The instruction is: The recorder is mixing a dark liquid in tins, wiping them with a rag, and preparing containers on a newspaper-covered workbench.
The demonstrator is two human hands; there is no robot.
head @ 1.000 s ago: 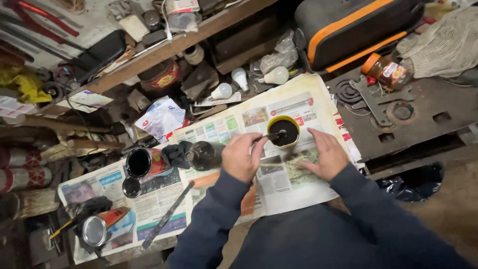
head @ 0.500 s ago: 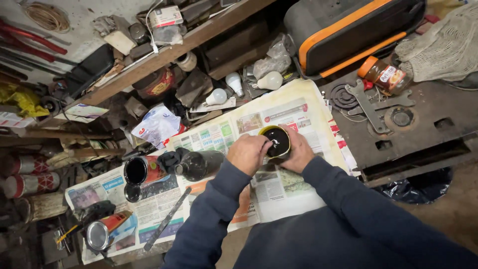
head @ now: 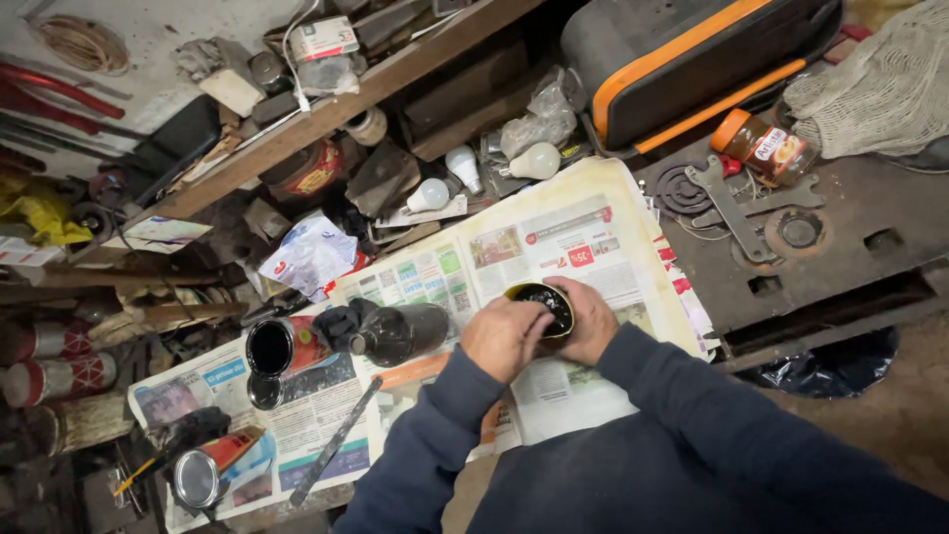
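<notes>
Head view: the left hand (head: 506, 337) and right hand (head: 587, 318) are together, both clasped around a small round tin (head: 542, 306) of dark paste over the newspaper (head: 573, 237); the tin is open, its contents look barely used

Both hands have closed in: right hand (head: 591, 321) now cups the small black tin (head: 543, 309), left hand (head: 504, 338) seemingly dipping fingers inside.

A cluttered workshop as I see it from here, spread newspaper sheets (head: 554, 247) covering the bench, flat grey steel wrench (head: 730, 206) on a dark metal plate at right, open red paint tin (head: 277, 346) at left, red-handled tools (head: 59, 84) hanging far left, white light bulbs (head: 539, 158) under a long wooden shelf (head: 395, 84)
</notes>
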